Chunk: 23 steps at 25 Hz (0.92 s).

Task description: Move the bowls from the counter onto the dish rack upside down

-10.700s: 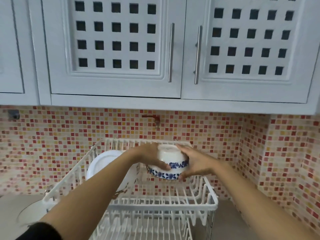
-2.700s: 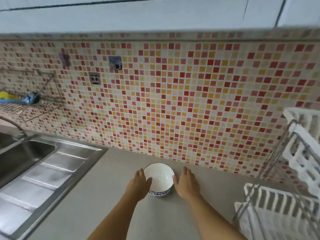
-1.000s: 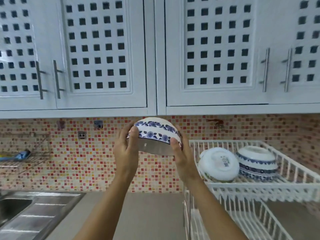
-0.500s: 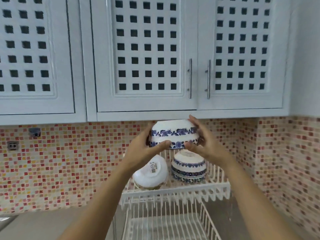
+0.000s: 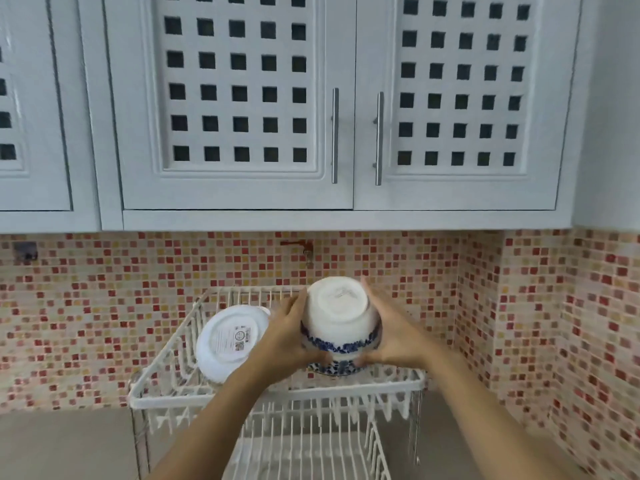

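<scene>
Two bowls already sit on the top shelf of the dish rack (image 5: 277, 398): a white bowl (image 5: 230, 341) leaning at the left, and a blue-patterned bowl (image 5: 332, 368) mostly hidden under the one now held, so I judge the job well along; the counter shows no more bowls here. The left hand (image 5: 289, 337) and right hand (image 5: 394, 336) clasp the upside-down bowl (image 5: 341, 315) between them, forearms stretched forward, holding it just over the right side of the shelf.

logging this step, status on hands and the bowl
Left hand and right hand grip inverted bowl over dish rack top tier. Second bowl directly beneath.
</scene>
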Each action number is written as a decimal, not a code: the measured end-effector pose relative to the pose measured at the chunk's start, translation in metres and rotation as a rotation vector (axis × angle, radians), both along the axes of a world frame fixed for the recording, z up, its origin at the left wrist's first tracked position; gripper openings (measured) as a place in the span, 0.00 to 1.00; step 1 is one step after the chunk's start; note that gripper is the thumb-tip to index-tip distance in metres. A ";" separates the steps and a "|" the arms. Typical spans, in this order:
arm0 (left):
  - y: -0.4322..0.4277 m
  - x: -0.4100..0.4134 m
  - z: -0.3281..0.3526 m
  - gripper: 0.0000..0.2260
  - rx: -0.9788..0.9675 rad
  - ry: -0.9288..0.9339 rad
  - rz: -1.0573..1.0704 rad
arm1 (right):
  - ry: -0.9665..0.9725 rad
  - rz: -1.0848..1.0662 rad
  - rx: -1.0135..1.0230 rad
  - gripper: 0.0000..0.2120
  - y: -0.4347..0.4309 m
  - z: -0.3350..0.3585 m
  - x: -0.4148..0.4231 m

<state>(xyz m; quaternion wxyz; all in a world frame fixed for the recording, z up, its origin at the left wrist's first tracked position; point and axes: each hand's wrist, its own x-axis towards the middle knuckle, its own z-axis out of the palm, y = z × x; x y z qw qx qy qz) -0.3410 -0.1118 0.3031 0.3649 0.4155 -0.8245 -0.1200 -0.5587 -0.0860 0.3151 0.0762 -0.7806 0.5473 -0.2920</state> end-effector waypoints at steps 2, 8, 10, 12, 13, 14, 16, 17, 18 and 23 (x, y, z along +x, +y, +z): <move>-0.001 -0.007 -0.010 0.54 0.004 -0.016 0.025 | 0.041 0.006 0.002 0.66 -0.005 -0.008 -0.001; -0.002 -0.013 -0.019 0.55 -0.044 -0.127 0.100 | 0.150 0.000 0.046 0.66 -0.016 -0.018 -0.003; -0.001 -0.014 -0.020 0.55 -0.047 -0.152 0.104 | 0.163 0.011 0.043 0.65 -0.015 -0.019 -0.003; 0.000 -0.014 -0.021 0.55 -0.062 -0.191 0.111 | 0.174 0.021 0.027 0.62 -0.015 -0.020 -0.003; 0.000 -0.015 -0.021 0.54 -0.065 -0.216 0.119 | 0.186 0.022 0.019 0.60 -0.014 -0.021 -0.003; -0.001 -0.015 -0.022 0.54 -0.064 -0.240 0.122 | 0.202 0.022 0.003 0.58 -0.014 -0.022 -0.004; -0.001 -0.016 -0.022 0.53 -0.077 -0.275 0.126 | 0.232 0.020 -0.025 0.56 -0.015 -0.023 -0.005; -0.001 -0.017 -0.021 0.53 -0.082 -0.282 0.124 | 0.236 0.014 -0.030 0.55 -0.015 -0.023 -0.005; 0.000 -0.017 -0.021 0.53 -0.078 -0.279 0.121 | 0.232 0.009 -0.033 0.55 -0.016 -0.024 -0.005; 0.000 -0.017 -0.019 0.52 -0.054 -0.290 0.122 | 0.227 0.021 -0.061 0.55 -0.017 -0.023 -0.005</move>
